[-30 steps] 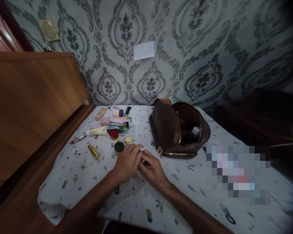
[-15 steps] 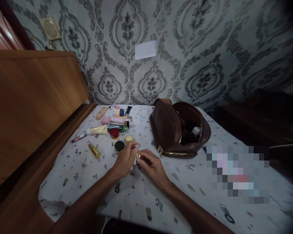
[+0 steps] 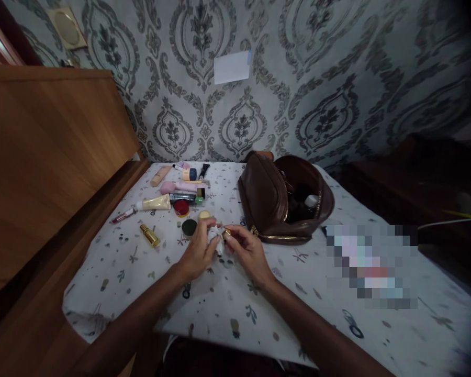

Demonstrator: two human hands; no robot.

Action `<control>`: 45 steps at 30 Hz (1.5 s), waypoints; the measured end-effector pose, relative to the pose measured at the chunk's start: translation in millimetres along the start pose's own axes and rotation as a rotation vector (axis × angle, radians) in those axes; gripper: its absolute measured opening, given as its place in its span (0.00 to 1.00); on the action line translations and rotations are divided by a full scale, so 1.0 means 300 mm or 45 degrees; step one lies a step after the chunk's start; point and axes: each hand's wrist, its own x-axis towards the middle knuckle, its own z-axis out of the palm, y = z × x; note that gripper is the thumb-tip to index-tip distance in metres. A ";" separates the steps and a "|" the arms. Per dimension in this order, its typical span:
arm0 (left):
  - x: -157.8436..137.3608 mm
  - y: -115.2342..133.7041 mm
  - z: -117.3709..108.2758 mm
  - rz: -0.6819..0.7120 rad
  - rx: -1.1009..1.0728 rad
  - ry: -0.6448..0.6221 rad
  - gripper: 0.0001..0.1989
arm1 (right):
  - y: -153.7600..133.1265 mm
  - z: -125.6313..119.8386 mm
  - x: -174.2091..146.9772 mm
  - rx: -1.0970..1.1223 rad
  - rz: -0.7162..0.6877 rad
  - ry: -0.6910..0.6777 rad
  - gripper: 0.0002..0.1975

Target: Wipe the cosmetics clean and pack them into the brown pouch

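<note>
While left hand [image 3: 197,252] is gripping white wad [image 3: 220,246], right hand [image 3: 249,254] is pinching gold piece [image 3: 226,233]; wad's lying just left. Gold's long axis isn't showing.

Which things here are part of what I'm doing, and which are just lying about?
In use:
- white tissue or cloth, in your left hand
- small gold piece, in your right hand

Apparently just lying about:
- gold bottle
- red jar
- cream tube
- brown bag

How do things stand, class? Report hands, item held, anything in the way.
Left hand holding white tissue or cloth. Right hand pinching small gold item. No obstruction visible; dark-lidded jar close beside left hand.
</note>
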 end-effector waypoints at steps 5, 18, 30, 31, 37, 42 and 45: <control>0.011 0.006 -0.007 0.037 -0.029 0.255 0.11 | -0.007 0.004 -0.010 -0.162 -0.150 -0.028 0.13; 0.013 -0.037 0.000 0.072 0.502 -0.225 0.10 | 0.022 -0.009 0.006 -0.019 0.003 0.130 0.13; -0.005 -0.012 0.027 0.204 0.320 -0.139 0.16 | 0.021 -0.013 0.011 -0.040 -0.079 0.104 0.11; -0.007 -0.016 0.031 0.217 0.335 -0.172 0.17 | 0.023 -0.013 0.012 -0.034 -0.070 0.116 0.10; -0.001 -0.060 0.023 0.077 0.598 -0.333 0.13 | 0.024 -0.019 0.024 0.020 0.068 0.200 0.13; 0.002 -0.072 0.009 0.033 0.641 -0.323 0.08 | 0.010 -0.015 0.023 0.037 0.069 0.154 0.14; -0.001 -0.059 0.012 0.078 0.527 -0.236 0.12 | 0.003 -0.010 0.018 0.055 0.079 0.108 0.15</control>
